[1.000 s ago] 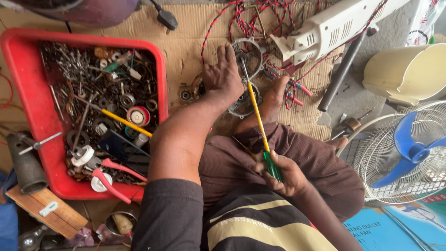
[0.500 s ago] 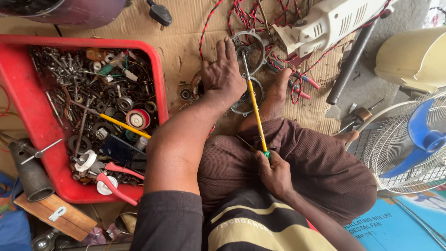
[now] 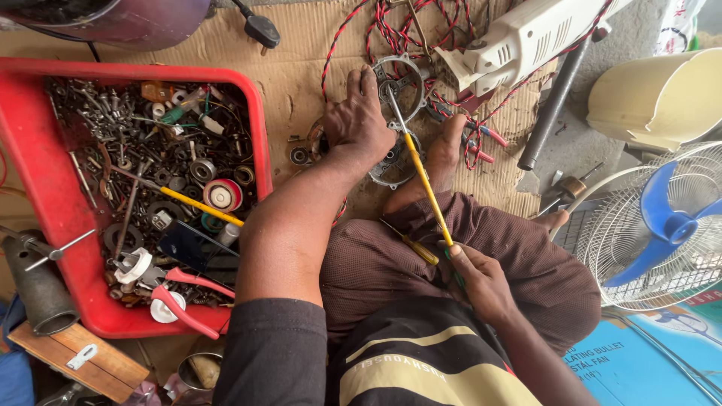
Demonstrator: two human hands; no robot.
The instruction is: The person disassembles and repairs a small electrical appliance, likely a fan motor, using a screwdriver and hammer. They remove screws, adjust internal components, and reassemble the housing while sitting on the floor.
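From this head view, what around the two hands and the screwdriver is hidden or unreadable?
- Head view: the screwdriver tip lies on the round metal part; too small to tell what it engages.
- The left hand covers whatever it presses on the cardboard.
- The screwdriver's handle end sits inside the right hand, so it is hidden.
- The fan is cut off by the right edge.
- Small parts in the red tray are too jumbled to sort.

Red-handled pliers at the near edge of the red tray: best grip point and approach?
Take the red-handled pliers by the two handles, which lie uppermost and splay toward the tray's near right corner. Probably come from above: the head sits buried among a white cap and loose parts.
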